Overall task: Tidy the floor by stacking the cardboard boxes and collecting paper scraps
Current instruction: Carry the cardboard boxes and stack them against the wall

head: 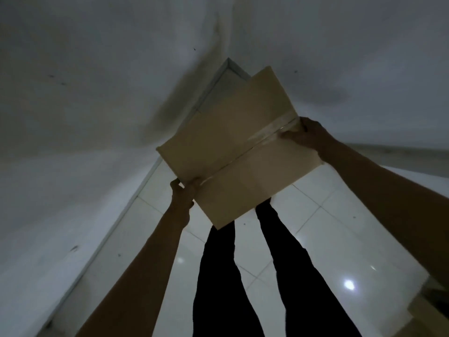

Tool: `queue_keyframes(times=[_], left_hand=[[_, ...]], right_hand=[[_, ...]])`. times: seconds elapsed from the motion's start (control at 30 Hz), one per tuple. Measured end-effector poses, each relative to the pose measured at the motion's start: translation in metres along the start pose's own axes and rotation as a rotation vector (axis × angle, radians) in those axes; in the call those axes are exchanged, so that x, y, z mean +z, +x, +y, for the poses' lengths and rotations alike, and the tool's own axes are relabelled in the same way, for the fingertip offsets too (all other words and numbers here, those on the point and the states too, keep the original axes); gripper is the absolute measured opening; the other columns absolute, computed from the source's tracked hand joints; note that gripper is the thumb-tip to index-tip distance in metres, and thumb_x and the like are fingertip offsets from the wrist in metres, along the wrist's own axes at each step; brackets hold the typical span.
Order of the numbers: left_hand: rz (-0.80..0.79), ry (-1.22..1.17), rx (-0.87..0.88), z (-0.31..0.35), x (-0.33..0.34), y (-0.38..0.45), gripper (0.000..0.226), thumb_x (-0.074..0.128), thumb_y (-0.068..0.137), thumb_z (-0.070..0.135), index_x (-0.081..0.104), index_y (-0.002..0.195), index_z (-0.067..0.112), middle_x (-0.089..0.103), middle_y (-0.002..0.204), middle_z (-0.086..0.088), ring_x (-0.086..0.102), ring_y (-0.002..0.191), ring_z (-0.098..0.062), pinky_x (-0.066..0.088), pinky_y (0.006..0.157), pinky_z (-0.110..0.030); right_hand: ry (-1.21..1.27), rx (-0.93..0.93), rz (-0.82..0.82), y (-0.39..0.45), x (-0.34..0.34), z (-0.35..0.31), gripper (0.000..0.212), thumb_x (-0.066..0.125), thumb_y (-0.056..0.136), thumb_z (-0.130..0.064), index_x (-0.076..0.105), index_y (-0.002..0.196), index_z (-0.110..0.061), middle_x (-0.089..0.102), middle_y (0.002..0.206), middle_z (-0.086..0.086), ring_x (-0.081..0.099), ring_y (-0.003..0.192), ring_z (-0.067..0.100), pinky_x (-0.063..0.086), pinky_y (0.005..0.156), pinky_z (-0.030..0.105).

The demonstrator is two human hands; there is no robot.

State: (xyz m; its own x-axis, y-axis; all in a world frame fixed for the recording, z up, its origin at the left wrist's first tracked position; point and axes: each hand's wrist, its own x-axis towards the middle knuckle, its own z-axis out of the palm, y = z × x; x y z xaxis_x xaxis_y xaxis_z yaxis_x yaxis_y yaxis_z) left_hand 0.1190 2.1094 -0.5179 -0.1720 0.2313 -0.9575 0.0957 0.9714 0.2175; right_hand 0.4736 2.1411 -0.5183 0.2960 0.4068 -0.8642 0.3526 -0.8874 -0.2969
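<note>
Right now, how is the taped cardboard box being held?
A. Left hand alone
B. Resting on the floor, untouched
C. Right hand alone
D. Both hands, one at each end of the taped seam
D: the left hand and the right hand each grip an end of the cardboard box, which is up off the tiled floor.

Both arms outstretched, left hand and right hand gripping, fingers curled

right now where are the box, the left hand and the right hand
box (233,152): head view, on the taped top face
left hand (183,193): head view, on its back, gripping the box's near-left edge
right hand (307,135): head view, on its knuckles at the box's right edge
</note>
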Motion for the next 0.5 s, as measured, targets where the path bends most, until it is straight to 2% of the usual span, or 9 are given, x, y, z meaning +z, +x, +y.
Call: queue_keyframes(times=[0.17, 0.3, 0.4, 0.43, 0.5], left_hand=[[-0.118, -0.103, -0.057, -0.009, 0.01, 0.077, 0.06, 0.07, 0.088, 0.017, 0.034, 0.137, 0.018, 0.058, 0.122, -0.008, 0.058, 0.115, -0.027, 0.046, 0.104, -0.044], [-0.194, -0.19, -0.117, -0.016, 0.023, 0.124, 0.056, 0.069, 0.088, 0.02, 0.043, 0.138, 0.021, 0.058, 0.129, -0.006, 0.059, 0.116, -0.026, 0.051, 0.094, -0.039], [-0.137, -0.236, -0.148, -0.016, 0.035, 0.152, 0.058, 0.066, 0.091, 0.023, 0.039, 0.142, 0.025, 0.051, 0.131, -0.001, 0.05, 0.123, -0.028, 0.046, 0.099, -0.043], [-0.099, -0.258, -0.164, -0.013, 0.038, 0.16, 0.064, 0.066, 0.091, 0.023, 0.034, 0.147, 0.025, 0.047, 0.134, -0.003, 0.047, 0.127, -0.03, 0.045, 0.1, -0.044], [-0.056, -0.305, -0.183, -0.006, 0.04, 0.173, 0.059, 0.067, 0.091, 0.027, 0.041, 0.143, 0.021, 0.041, 0.144, -0.007, 0.043, 0.13, -0.032, 0.044, 0.101, -0.044]], right_hand=[[-0.152, -0.063, 0.02, 0.087, 0.026, -0.018, 0.099, 0.075, 0.075, -0.061, 0.031, 0.154, -0.023, 0.036, 0.157, 0.007, 0.037, 0.141, 0.029, 0.033, 0.115, 0.039], [-0.263, -0.158, 0.064, 0.139, 0.039, -0.045, 0.101, 0.07, 0.078, -0.065, 0.024, 0.156, -0.022, 0.03, 0.16, 0.007, 0.029, 0.145, 0.03, 0.027, 0.117, 0.037], [-0.364, -0.212, 0.215, 0.162, 0.066, -0.049, 0.1, 0.065, 0.084, -0.058, 0.011, 0.159, -0.019, 0.025, 0.16, 0.014, 0.024, 0.147, 0.034, 0.023, 0.119, 0.042], [-0.343, -0.185, 0.259, 0.164, 0.077, -0.045, 0.097, 0.063, 0.088, -0.051, 0.007, 0.159, -0.015, 0.022, 0.161, 0.016, 0.022, 0.147, 0.034, 0.021, 0.12, 0.043], [-0.21, -0.09, 0.314, 0.161, 0.104, -0.034, 0.093, 0.06, 0.092, -0.043, 0.005, 0.157, -0.004, 0.017, 0.162, 0.017, 0.017, 0.149, 0.032, 0.019, 0.12, 0.041]])
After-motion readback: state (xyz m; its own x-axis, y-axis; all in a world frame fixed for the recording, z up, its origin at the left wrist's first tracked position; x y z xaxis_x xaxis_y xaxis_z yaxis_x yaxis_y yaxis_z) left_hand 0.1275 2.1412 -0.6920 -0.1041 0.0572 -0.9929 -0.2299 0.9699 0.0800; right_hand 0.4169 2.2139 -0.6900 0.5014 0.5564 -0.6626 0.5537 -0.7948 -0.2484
